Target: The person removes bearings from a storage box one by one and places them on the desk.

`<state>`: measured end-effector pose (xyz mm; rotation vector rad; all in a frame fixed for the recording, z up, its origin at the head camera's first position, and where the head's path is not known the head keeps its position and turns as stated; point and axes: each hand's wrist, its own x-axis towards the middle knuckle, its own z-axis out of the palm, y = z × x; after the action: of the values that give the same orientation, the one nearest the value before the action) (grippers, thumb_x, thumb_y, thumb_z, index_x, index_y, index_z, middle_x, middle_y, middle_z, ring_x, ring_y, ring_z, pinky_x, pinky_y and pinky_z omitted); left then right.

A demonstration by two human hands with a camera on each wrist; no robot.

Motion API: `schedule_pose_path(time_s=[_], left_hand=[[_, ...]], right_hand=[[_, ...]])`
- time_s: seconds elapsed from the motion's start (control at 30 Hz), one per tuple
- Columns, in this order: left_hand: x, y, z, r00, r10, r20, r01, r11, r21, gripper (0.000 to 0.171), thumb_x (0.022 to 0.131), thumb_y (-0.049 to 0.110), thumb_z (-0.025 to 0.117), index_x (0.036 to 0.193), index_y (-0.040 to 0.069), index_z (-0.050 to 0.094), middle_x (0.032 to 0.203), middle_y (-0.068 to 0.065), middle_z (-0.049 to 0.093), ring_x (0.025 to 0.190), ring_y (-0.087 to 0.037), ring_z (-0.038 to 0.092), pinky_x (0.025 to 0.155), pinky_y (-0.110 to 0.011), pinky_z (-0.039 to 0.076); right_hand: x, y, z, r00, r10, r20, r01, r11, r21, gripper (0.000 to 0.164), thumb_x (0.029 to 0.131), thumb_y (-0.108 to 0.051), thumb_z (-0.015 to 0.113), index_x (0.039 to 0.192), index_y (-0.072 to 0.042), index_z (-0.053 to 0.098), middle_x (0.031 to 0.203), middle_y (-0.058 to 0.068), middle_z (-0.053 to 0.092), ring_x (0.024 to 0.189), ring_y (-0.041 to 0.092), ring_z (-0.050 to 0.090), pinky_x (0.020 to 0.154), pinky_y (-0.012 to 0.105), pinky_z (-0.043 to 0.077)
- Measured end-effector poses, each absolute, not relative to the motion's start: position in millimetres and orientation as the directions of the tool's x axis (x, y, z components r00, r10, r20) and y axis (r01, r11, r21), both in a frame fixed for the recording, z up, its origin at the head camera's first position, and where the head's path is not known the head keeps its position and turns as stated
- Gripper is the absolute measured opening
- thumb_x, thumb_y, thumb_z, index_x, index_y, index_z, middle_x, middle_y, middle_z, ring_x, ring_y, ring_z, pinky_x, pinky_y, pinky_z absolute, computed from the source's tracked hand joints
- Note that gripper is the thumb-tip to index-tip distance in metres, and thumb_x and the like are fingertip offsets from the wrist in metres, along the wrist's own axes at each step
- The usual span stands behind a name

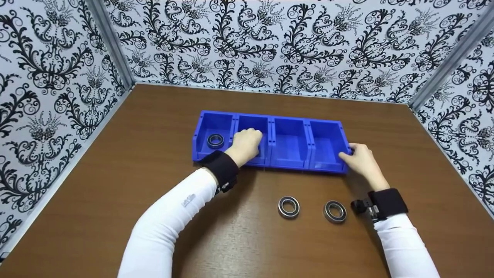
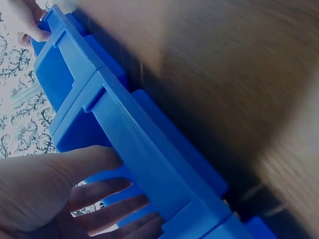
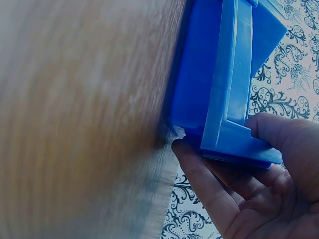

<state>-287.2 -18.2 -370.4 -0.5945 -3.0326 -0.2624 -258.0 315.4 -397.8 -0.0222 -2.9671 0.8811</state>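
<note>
Right hand holds end of bin towards surface far edge; left hand in bin, can't tell grip. Sleeve: "Let's Slim", probably.

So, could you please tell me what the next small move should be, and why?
I'd probably ease the left hand up out of the second compartment from the left, leaving there anything it may hold (its fingertips are hidden). Two bearings lie in front of the blue bin with neither hand on them, and the right hand grips its right end, likely steadying it.
</note>
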Motion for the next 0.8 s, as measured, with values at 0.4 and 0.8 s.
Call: schedule_pose_path(time_s=[0.4, 0.8], left_hand=[[-292.3, -8.9, -378.1, -0.954, 0.301, 0.0, 0.298, 0.944, 0.138, 0.026, 0.098, 0.002, 0.056, 0.117, 0.004, 0.073, 0.124, -0.019, 0.073, 0.116, -0.038, 0.071, 0.09, -0.051, 0.063], [-292.2, -6.5, -380.5, -0.957, 0.291, -0.006, 0.288, 0.95, 0.122, 0.027, 0.099, 0.002, 0.054, 0.118, 0.005, 0.073, 0.125, -0.019, 0.072, 0.117, -0.037, 0.07, 0.093, -0.049, 0.062]], right_hand=[[-257.8, 316.3, -399.2, -0.997, 0.025, 0.078, -0.022, 0.837, -0.547, 0.043, 0.092, -0.014, 0.058, 0.123, 0.015, 0.065, 0.102, 0.03, 0.074, 0.062, 0.006, 0.054, 0.058, 0.02, 0.043], [-258.2, 315.7, -399.3, -0.997, 0.027, 0.075, -0.018, 0.84, -0.542, 0.042, 0.092, -0.015, 0.059, 0.122, 0.014, 0.065, 0.104, 0.029, 0.073, 0.07, 0.011, 0.06, 0.065, 0.023, 0.046]])
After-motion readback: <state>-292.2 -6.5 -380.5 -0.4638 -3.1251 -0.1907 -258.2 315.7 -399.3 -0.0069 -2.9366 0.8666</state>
